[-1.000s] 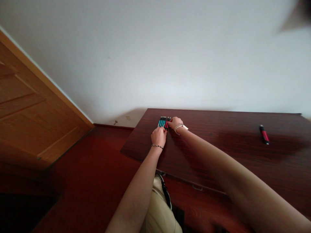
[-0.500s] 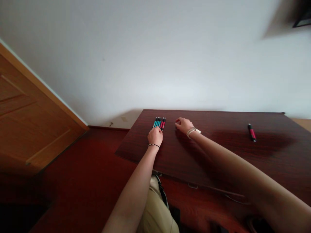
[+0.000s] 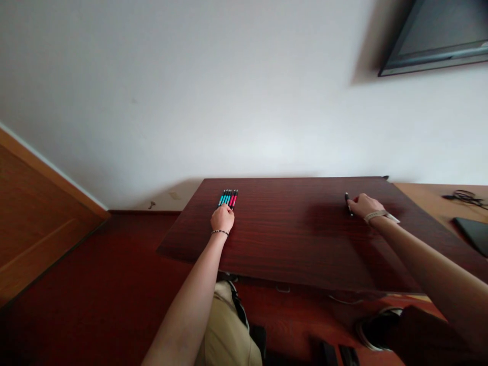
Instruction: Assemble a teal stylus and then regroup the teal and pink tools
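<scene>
Row of pens (image 3: 227, 199), teal and red, lies side by side near the far left of the counter (image 3: 290, 239). Left hand (image 3: 222, 218) rests closed at their near ends, touching; whether it actually pinches a pen, cannot tell. Change since a second ago: right hand (image 3: 361, 205) has left the row and crossed to the far right, where its fingers now curl over a lone marker (image 3: 347, 198). Grip there looks closing, not lifted. Judgement: stray marker is being fetched. Wall screen (image 3: 438, 35) above right.
</scene>
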The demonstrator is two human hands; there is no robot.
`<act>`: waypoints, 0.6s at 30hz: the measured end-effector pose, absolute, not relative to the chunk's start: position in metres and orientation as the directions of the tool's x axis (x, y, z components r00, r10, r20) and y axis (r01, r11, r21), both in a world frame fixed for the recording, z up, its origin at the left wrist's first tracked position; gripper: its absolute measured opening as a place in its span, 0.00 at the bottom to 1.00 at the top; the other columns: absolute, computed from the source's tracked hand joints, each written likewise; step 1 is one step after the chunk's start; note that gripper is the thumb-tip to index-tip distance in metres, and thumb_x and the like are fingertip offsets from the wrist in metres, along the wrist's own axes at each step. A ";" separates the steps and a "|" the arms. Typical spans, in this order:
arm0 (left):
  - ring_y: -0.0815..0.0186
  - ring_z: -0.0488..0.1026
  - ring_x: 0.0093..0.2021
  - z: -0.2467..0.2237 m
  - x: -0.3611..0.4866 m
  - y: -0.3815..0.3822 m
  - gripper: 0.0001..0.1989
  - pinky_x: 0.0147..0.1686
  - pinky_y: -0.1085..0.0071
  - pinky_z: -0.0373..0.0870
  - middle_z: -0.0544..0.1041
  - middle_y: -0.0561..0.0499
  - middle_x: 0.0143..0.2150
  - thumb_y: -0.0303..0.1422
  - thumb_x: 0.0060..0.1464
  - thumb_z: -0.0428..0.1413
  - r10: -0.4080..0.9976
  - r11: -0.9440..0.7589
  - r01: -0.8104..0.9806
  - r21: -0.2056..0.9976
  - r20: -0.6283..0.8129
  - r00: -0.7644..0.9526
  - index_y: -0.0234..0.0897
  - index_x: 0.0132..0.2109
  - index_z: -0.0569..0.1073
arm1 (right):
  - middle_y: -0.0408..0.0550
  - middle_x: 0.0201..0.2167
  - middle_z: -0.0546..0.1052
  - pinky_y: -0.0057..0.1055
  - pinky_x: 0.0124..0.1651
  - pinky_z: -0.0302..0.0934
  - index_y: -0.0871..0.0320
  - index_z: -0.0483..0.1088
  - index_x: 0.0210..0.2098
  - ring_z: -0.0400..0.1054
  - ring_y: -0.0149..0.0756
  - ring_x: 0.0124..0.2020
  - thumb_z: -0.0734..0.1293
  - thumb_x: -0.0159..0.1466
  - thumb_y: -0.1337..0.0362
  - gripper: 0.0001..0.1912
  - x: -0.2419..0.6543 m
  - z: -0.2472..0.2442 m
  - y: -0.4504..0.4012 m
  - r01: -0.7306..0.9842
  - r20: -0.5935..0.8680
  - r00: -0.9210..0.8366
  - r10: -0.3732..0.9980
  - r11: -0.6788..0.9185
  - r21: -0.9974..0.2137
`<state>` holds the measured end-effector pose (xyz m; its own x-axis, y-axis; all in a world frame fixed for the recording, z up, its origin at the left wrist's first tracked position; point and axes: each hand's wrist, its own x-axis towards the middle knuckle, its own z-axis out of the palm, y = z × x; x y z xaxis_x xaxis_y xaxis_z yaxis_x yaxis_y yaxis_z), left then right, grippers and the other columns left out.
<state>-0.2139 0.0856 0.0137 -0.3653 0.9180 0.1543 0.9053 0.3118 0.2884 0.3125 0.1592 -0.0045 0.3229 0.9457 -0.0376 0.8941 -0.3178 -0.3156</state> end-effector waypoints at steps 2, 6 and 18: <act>0.52 0.82 0.47 0.015 -0.213 0.087 0.09 0.44 0.63 0.74 0.84 0.42 0.46 0.36 0.65 0.54 0.917 0.322 0.903 0.284 0.142 -0.372 0.43 0.45 0.80 | 0.70 0.42 0.81 0.58 0.54 0.68 0.51 0.82 0.41 0.77 0.65 0.52 0.66 0.66 0.47 0.18 0.316 -0.004 0.160 0.898 -0.071 0.294 0.953 -0.301 -0.321; 0.53 0.82 0.47 0.018 -0.212 0.089 0.10 0.44 0.63 0.74 0.85 0.41 0.46 0.37 0.66 0.54 0.916 0.340 0.898 0.279 0.116 -0.383 0.43 0.45 0.80 | 0.71 0.36 0.81 0.53 0.50 0.67 0.55 0.79 0.24 0.78 0.62 0.47 0.68 0.66 0.53 0.18 0.303 0.010 0.165 0.911 -0.136 0.248 0.959 -0.278 -0.304; 0.54 0.82 0.48 0.015 -0.220 0.081 0.09 0.47 0.64 0.74 0.85 0.44 0.46 0.36 0.66 0.55 0.938 0.285 0.914 0.290 0.112 -0.328 0.44 0.44 0.81 | 0.52 0.25 0.81 0.27 0.30 0.60 0.63 0.82 0.32 0.74 0.36 0.28 0.72 0.61 0.50 0.19 0.086 0.024 0.192 0.815 -0.112 -0.115 0.987 0.029 -0.579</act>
<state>-0.2203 0.0811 0.0152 -0.3284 0.9378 0.1123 0.9136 0.2852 0.2899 0.0860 0.1923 0.0239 -0.1152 0.9870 -0.1123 0.8150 0.0292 -0.5788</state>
